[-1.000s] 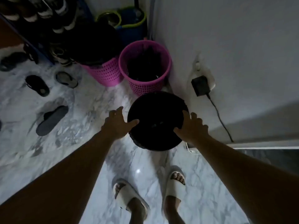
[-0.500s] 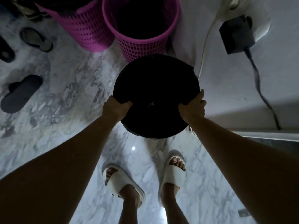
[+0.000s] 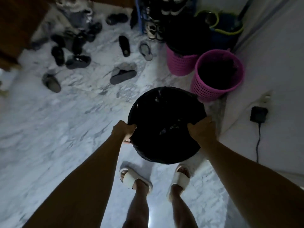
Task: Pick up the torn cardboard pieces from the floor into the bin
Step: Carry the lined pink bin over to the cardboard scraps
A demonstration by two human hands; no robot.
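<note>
A round black bin (image 3: 166, 112) lined with a black bag hangs in front of me above the marble floor. My left hand (image 3: 124, 131) is closed on its left rim. My right hand (image 3: 203, 130) is closed on its right rim. The inside of the bin is dark and I cannot tell what it holds. No cardboard pieces show on the floor in this view.
Two pink mesh baskets (image 3: 217, 76) (image 3: 180, 64) stand by the white wall at the right. A black charger (image 3: 258, 114) with a hanging cord is plugged into that wall. Several shoes and slippers (image 3: 122, 75) lie scattered on the floor at the back left. A shoe rack (image 3: 153, 22) stands behind.
My hands closed on the bin's rim and lifted it. The view swung up and left, away from the wall, so more of the floor and the scattered shoes shows.
</note>
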